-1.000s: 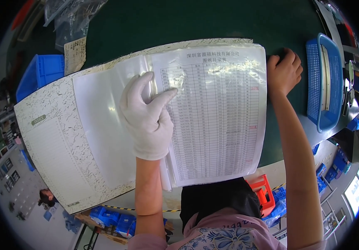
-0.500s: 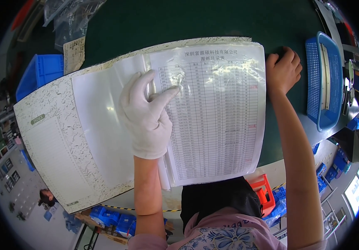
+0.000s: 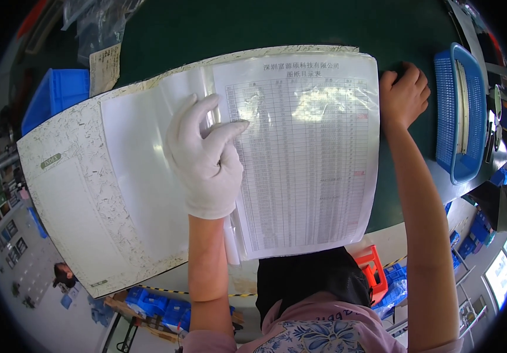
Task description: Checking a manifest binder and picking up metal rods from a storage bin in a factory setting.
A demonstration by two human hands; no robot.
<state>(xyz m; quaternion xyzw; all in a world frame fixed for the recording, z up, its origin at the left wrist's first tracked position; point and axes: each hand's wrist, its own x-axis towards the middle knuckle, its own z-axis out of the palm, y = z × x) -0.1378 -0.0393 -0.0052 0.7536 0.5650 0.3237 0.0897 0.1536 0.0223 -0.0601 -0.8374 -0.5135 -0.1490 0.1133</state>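
Observation:
A ring binder [image 3: 71, 235] with a speckled white cover lies spread on the green table [image 3: 253, 26]. Its right side carries a printed table sheet [image 3: 300, 194] in a glossy clear sleeve; a blank white sleeve [image 3: 141, 170] lies on the left. My left hand [image 3: 206, 159], in a white glove, rests over the binder's middle, thumb and forefinger apart, the thumb tip on the printed sheet. Bare, my right hand [image 3: 405, 97] lies by the sheet's upper right edge, fingers loosely bent and thumb apart, with nothing seen in it. Its palm side is hidden.
A blue mesh basket [image 3: 456, 117] holding thin flat pieces stands right of my right hand. At the far left are a blue bin [image 3: 59, 94], a brown paper label [image 3: 104, 69] and clear plastic bags [image 3: 103, 26]. A red-orange plastic frame [image 3: 371, 270] shows below the table edge.
The view has shifted slightly, and glare on the printed sheet has spread. My left forefinger and thumb have moved a little; both hands keep nearly the same places.

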